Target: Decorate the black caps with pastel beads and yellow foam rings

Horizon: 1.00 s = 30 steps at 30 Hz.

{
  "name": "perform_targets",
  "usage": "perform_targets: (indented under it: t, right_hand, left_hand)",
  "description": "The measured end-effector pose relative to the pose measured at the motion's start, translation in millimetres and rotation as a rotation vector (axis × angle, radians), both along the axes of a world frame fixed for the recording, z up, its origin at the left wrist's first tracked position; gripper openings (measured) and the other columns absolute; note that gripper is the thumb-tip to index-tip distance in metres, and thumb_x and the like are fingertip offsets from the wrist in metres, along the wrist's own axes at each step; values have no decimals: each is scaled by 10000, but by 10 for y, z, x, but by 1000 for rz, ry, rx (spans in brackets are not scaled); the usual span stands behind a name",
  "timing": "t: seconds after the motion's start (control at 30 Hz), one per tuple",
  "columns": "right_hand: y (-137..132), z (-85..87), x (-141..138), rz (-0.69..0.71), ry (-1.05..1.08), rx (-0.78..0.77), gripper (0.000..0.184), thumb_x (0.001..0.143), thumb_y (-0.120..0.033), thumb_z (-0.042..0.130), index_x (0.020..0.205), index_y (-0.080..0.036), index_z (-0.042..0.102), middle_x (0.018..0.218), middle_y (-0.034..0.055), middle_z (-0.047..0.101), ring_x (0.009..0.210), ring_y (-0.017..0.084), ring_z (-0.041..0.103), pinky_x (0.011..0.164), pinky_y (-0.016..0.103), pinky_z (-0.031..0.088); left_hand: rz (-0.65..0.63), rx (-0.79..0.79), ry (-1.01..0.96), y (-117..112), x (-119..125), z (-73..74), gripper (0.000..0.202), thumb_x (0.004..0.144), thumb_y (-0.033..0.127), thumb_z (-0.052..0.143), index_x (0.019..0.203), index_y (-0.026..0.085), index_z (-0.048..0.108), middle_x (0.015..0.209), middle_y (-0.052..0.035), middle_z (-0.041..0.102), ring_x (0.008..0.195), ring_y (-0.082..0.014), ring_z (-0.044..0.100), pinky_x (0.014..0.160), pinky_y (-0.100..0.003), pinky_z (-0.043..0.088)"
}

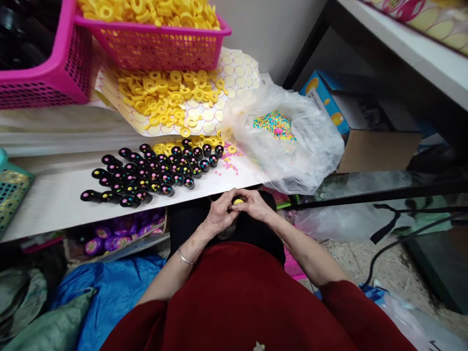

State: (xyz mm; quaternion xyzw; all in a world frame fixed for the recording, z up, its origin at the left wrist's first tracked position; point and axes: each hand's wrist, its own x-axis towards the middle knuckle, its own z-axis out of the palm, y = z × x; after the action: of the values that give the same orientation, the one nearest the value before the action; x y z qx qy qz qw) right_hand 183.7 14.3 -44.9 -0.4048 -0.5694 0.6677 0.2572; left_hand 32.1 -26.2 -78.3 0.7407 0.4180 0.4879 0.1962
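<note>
Close to my lap, just in front of the table edge, my left hand (220, 213) and my right hand (253, 204) meet with fingers closed around a small piece with a round yellow top (238, 201). The fingers hide the rest of that piece. Beyond them on the white table (54, 195) stand many small black cups (142, 196) with pink, yellow and blue beads in their open tops. Loose yellow ring-shaped caps (161, 97) lie heaped behind, on a sheet of round stickers (234, 73). Tiny pink beads (230, 163) are scattered right of the cups.
A clear plastic bag (318, 146) of coloured beads (274, 124) sits at the table's right end. Pink baskets (161, 48) stand at the back, one full of yellow caps. A blue carton (325, 105) is at right. Purple containers (109, 236) fill a box below the table.
</note>
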Motion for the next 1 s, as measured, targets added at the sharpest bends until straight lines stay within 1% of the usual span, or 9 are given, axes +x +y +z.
perform_targets:
  t: [0.1,0.2,0.33,0.5,0.7,0.77,0.87,0.93,1.0]
  right_hand:
    - [10,-120,-61,24,-60,99,281,660,-239,663,927,-151,661,909,19,635,877,166,542,816,306,424]
    - [32,-187,-119,83,-25,20,320,660,-210,646,975,-157,662,911,13,640,859,154,551,765,277,432]
    - [6,-224,-136,-4,142,-176,426,568,-150,699,991,-158,656,847,-5,649,787,134,575,717,255,447]
    - [-61,-243,-77,-105,274,-264,451,510,-155,782,942,-164,652,900,8,661,836,139,597,786,284,472]
    - [-105,-170,-37,-55,266,-124,472,519,-198,806,971,-167,672,901,-3,664,864,154,595,818,289,452]
    - [-105,-175,-47,-71,283,-116,461,518,-228,810,957,-167,683,876,-7,665,837,153,593,799,285,449]
    - [-99,-210,-59,-85,315,-220,400,569,-318,786,921,-152,693,786,-7,654,700,113,559,690,251,441]
    - [-97,-225,-56,-23,307,-306,393,616,-367,763,926,-138,688,723,-10,628,619,86,509,603,221,411]
    - [-101,-230,-52,51,289,-336,411,650,-395,746,959,-132,678,729,-4,621,611,80,495,579,210,399]
  left_hand:
    - [-83,-87,55,6,-58,6,330,781,132,561,1107,165,594,1051,-101,652,937,-183,641,781,-289,541]
    - [-98,-123,40,26,-102,24,209,767,143,592,969,166,639,958,-81,658,862,-169,639,730,-270,538]
    - [-49,-124,-56,29,-105,-26,270,730,199,671,997,168,649,1011,-88,652,848,-165,640,693,-265,544]
    - [-57,-97,-45,13,-84,-109,297,773,241,649,1065,181,649,1057,-97,660,952,-185,642,798,-301,550]
    - [-14,43,-14,-19,-35,-44,209,828,227,577,1011,167,658,1036,-107,674,945,-174,648,785,-278,557]
    - [10,50,4,-29,-15,-29,195,835,224,565,997,169,658,1034,-103,674,945,-173,646,788,-278,556]
    - [25,38,9,-45,-5,-46,176,824,233,579,969,175,661,1003,-89,678,914,-170,647,783,-280,552]
    - [37,34,-8,-60,-8,-74,174,804,257,611,949,177,663,966,-82,678,884,-170,646,766,-282,552]
    - [57,23,-26,-72,-13,-103,175,793,266,625,939,178,662,942,-80,676,868,-172,645,753,-285,552]
